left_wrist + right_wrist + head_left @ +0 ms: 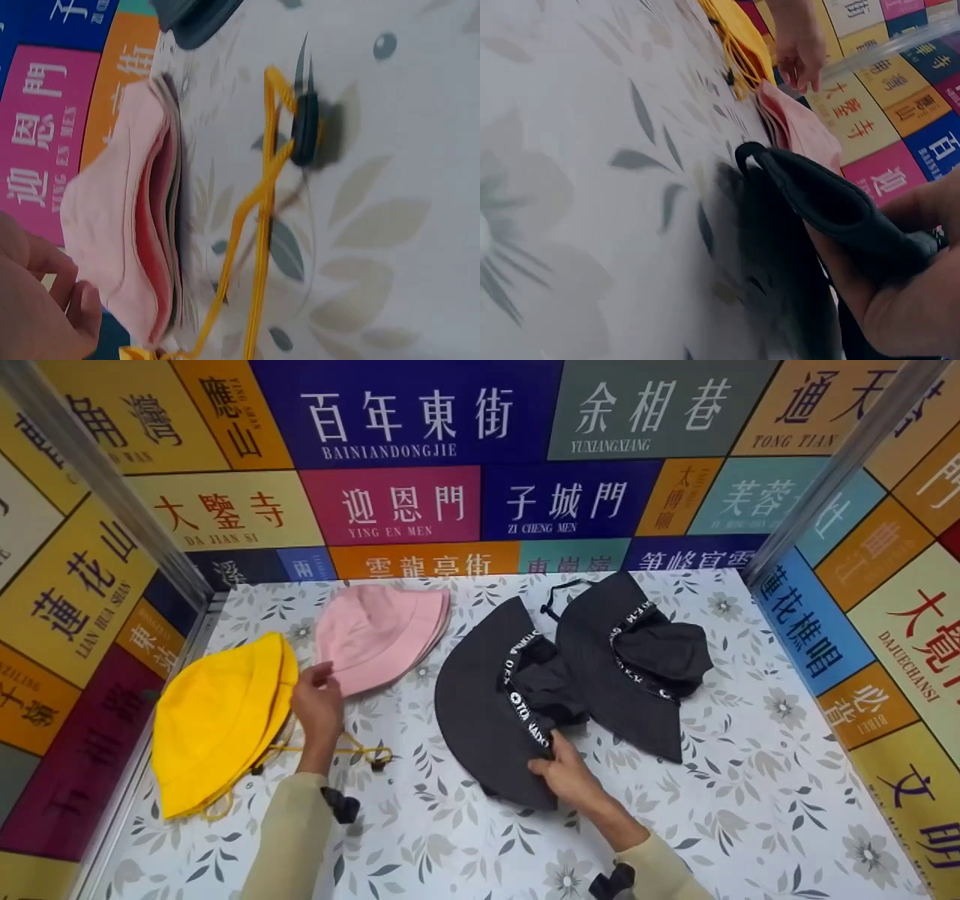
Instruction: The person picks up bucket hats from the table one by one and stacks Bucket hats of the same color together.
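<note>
So we've got bucket hats spread over a floral desk (742,825), and I'd call the hat handling well along but not wrapped up. Three look done for now, since nobody has a grip on them: the yellow bucket hat (217,720) on the left, the pink bucket hat (375,634) just beyond it toward the back, and the far-right black bucket hat (637,660).

The one that's left, I reckon, is the middle black bucket hat (476,705). The right hand (574,776) has its brim pinched between thumb and fingers, and from the right wrist view that edge is up off the desk, so it isn't settled yet. Its crown meets the other black one's brim; touching or overlapping, can't tell.

The left hand (319,709) hangs between yellow and pink, fingers loosely bent with nothing in them. They're right by the pink brim, but no idea if there's actual contact.

Count: four hats I can make out, so one yellow, one pink, two black. The pink one shows several layers at the edge, so I can't swear it's single. Also one yellow cord (262,255) with a black cord lock (304,129), trailing out by the yellow hat. Two hands, one of them busy.
</note>
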Tool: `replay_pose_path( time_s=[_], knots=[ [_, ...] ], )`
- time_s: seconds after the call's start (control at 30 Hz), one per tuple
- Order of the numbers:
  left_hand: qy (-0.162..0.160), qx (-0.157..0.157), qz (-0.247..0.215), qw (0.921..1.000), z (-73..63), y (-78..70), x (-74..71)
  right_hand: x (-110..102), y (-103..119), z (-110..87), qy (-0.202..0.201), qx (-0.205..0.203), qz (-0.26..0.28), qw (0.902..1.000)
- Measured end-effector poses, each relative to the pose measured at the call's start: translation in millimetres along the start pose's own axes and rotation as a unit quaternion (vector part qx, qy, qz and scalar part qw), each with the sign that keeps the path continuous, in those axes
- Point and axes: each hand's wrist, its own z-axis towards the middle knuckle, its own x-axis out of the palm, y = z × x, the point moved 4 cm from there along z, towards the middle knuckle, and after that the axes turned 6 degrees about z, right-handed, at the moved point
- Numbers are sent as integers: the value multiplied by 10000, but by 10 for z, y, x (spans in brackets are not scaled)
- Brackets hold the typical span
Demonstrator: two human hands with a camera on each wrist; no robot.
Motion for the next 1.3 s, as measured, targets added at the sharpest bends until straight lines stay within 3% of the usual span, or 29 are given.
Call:
replay_pose_path(
  time_s=[0.1,0.23,0.4,0.53,0.7,0.8,1.03,1.13,1.3],
  knots=[
    [247,257,-26,9994,-101,-76,131,-110,71,5,369,-183,-45,9991],
    [1069,-41,-509,9930,-228,-155,327,-216,172,-21,1061,-407,-133,9934],
    [2020,-707,-1542,9646,-342,-261,519,-295,298,-72,1882,-720,-50,9795],
    [2549,-944,-1679,9476,-401,-375,582,-359,377,-102,2172,-963,-190,9712],
    [3233,-918,-1793,9246,-425,-507,612,-431,423,-127,2398,-1158,-577,9622],
    [3386,-921,-1996,9149,-401,-546,598,-483,442,-123,2496,-1272,-875,9560],
    [3163,-819,-2341,9157,-306,-595,526,-660,478,-52,2046,-1407,-2019,9474],
    [3160,-734,-2382,9154,-302,-603,490,-744,502,-16,1786,-1389,-2130,9505],
    [3210,-506,-2189,9200,-316,-600,417,-883,540,32,1406,-1274,-1805,9651]
  ],
)
